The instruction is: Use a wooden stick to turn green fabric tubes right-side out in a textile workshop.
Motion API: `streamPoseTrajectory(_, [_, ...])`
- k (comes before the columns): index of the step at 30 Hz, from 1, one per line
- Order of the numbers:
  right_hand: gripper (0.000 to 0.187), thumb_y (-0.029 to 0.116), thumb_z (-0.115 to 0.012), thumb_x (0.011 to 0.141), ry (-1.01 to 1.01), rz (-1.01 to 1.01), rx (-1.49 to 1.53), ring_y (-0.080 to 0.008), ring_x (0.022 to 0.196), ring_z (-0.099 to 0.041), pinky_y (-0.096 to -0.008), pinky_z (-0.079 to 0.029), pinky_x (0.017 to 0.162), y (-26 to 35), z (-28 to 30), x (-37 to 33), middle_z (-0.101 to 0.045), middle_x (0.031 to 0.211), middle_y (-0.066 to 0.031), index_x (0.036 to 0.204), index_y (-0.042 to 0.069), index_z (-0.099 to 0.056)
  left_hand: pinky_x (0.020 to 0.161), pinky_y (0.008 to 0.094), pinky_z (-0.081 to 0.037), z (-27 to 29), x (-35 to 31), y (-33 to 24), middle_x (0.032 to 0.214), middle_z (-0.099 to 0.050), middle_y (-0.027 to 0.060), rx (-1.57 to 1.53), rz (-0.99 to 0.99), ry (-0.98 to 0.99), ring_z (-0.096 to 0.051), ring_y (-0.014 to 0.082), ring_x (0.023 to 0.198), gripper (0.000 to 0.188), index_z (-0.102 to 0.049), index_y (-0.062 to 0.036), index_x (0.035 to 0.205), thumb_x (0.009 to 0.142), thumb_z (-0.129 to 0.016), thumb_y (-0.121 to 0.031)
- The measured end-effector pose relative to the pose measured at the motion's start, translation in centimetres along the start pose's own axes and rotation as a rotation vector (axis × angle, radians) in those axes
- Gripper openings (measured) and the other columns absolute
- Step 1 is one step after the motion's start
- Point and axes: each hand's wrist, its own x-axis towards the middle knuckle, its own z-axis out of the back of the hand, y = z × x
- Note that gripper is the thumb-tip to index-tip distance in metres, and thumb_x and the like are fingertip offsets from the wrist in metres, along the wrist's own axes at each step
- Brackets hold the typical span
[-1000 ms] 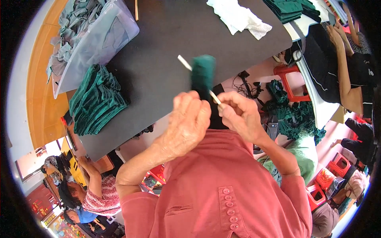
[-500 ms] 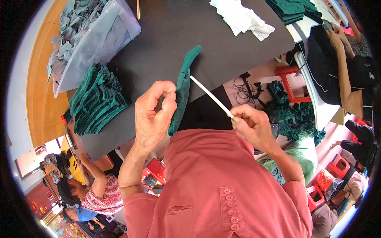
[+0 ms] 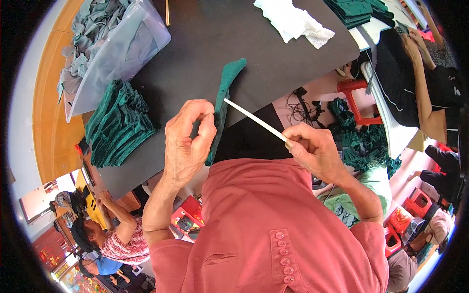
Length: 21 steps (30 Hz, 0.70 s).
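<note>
A: Tell about the left hand first; holds what?

B: Pinches a green velvet strip partway along, with grip pressed together at thumb and forefinger; holds the strip lengthwise in front of the shirt, far end bent rightward over the dark worktop, near end pointing down toward the shirt's hem.

A: And the right hand?

B: Pinches a slim white stick by the near end, with grip closed at thumb and fingers; slants the stick up and leftward, tip right at the strip's edge; cannot tell whether touching or just short of contact.

A: Name also things toward the left.

B: See a stack of green velvet at the worktop's left side, just beside a translucent plastic bin heaped with grey cloth.

A: And farther off?

B: Spot a crumpled white cloth on the worktop's far part; past the right edge, find a red stool near bunched green fabric.
</note>
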Motion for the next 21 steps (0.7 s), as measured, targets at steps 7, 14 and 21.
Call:
streamPoseTrajectory(7, [0.009,0.0,-0.056,0.085,0.037,0.027,-0.023,-0.0011,0.053,-0.042,-0.019,-0.034,0.046,0.3,0.2,0.2,-0.051,0.064,0.0015,0.094,0.0,-0.057,0.063,0.027,-0.043,0.1,0.1,0.3,0.081,-0.055,0.0095,0.059,-0.08,0.02,-0.052,0.0184,0.068,0.015,-0.052,0.0007,0.088,0.075,-0.052,0.008])
streamPoseTrajectory(14, [0.009,0.003,-0.054,0.088,0.127,-0.1,0.152,-0.0005,0.053,-0.041,-0.0181,-0.034,0.045,0.3,-0.2,0.5,-0.049,0.063,0.0038,0.096,0.0,-0.057,0.074,0.0404,-0.043,-0.7,0.2,0.1,0.086,-0.049,0.0154,0.488,-0.5,0.036,-0.052,0.0337,0.085,0.036,-0.052,0.0037,0.094,0.061,-0.06,0.012])
streamPoseTrajectory(21, [0.017,0.006,-0.051,0.093,0.029,-0.068,0.434,-0.0019,0.054,-0.038,-0.0171,-0.031,0.044,-0.7,-2.8,1.1,-0.049,0.076,-0.0003,0.108,-0.002,-0.051,0.076,0.042,-0.041,-2.4,-0.2,0.1,0.082,-0.045,0.0142,0.562,-0.584,0.139,-0.049,0.0302,0.084,0.037,-0.053,0.0073,0.093,0.059,-0.065,0.002])
